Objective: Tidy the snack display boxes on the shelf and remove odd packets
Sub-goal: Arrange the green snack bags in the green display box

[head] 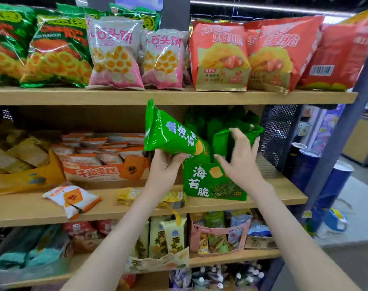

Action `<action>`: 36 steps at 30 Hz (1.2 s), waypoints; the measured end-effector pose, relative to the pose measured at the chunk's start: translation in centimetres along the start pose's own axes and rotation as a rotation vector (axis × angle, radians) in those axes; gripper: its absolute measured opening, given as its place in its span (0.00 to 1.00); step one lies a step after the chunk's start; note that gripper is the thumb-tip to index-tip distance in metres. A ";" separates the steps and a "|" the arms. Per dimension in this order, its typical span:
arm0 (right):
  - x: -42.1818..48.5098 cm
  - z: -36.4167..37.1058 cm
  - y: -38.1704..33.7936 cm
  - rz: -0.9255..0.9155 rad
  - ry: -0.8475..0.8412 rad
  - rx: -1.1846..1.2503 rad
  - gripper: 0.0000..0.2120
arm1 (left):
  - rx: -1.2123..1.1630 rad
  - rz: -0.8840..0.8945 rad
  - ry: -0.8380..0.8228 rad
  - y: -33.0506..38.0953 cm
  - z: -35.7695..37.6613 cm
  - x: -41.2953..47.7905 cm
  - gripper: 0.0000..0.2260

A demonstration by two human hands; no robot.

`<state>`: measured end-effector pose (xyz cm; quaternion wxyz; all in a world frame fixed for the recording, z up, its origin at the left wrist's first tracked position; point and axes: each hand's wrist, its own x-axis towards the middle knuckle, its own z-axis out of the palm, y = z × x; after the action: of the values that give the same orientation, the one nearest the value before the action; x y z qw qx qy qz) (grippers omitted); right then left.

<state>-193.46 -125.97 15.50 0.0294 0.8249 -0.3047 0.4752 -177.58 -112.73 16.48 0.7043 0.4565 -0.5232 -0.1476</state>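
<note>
Left hand [166, 162]: clasps the green seaweed packet [170, 133] by its lower end, tilted, above the box's left corner; probably kept clear until a slot opens.
Right hand [241, 158]: fingers spread against the standing packets inside, nothing clenched; likely pushing them back to make a gap.
Green display box [212, 183]: right end of the middle shelf [283, 192], by its front edge.
Strays: orange-and-white packet [72, 199] and yellow packets [130, 195] lie loose along the front edge, unboxed; likely the odd ones.
</note>
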 end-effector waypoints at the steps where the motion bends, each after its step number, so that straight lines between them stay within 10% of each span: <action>1: 0.0 0.2 0.0 -0.003 -0.011 0.011 0.35 | 0.009 0.003 -0.003 -0.3 0.3 0.2 0.15; 16: 0.6 1.0 0.5 -0.019 0.104 0.088 0.38 | 0.123 -0.021 0.091 -2.2 0.4 1.7 0.13; 25: 0.7 0.6 1.2 0.002 0.064 -0.234 0.20 | 0.375 0.040 0.050 -2.2 1.4 2.2 0.08; 29: 0.4 0.8 0.9 0.023 0.113 -0.246 0.23 | 0.433 0.107 0.045 -1.9 1.4 2.6 0.22; 36: 0.7 0.9 2.0 0.034 0.181 -0.243 0.23 | 0.448 0.213 0.041 -2.0 2.1 2.3 0.07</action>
<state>-193.59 -128.27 15.12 0.1486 0.7638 -0.3699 0.5077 -177.95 -116.43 16.39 0.6075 0.5465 -0.5737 0.0565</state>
